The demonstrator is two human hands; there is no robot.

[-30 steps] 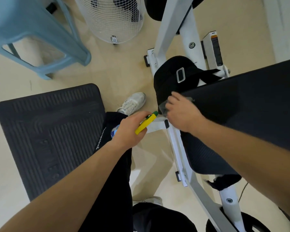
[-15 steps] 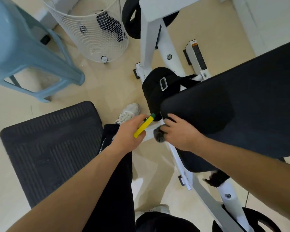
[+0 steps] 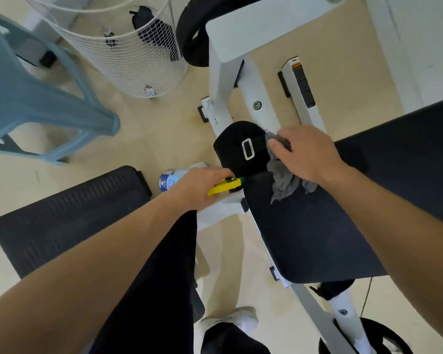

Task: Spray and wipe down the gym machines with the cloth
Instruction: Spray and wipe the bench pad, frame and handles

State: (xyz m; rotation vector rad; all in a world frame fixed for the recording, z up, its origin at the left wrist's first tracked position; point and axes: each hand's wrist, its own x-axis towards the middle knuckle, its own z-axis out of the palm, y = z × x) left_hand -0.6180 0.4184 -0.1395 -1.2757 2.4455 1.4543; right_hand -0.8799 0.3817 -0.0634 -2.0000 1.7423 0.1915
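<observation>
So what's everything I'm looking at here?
Machine frame: one, white, centre, running to lower right.
Bench pad: one, black, right.
Buckled pad: one, black, at the bench's end.
Cloth: one, grey, over the bench pad's end.
Spray bottle: one, yellow trigger, centre.
Stool: one, blue, upper left.
Fan: one, white wire cage, top.
Floor mat: one, black, left.
Shoes: two, white, on the floor.
Left hand: grips the spray bottle.
Right hand: grips the cloth.

Scene shot from single head-worn wide-angle camera, pointed steeply down; left hand and right hand framed close, pad just beneath, floor seen farther below.
</observation>
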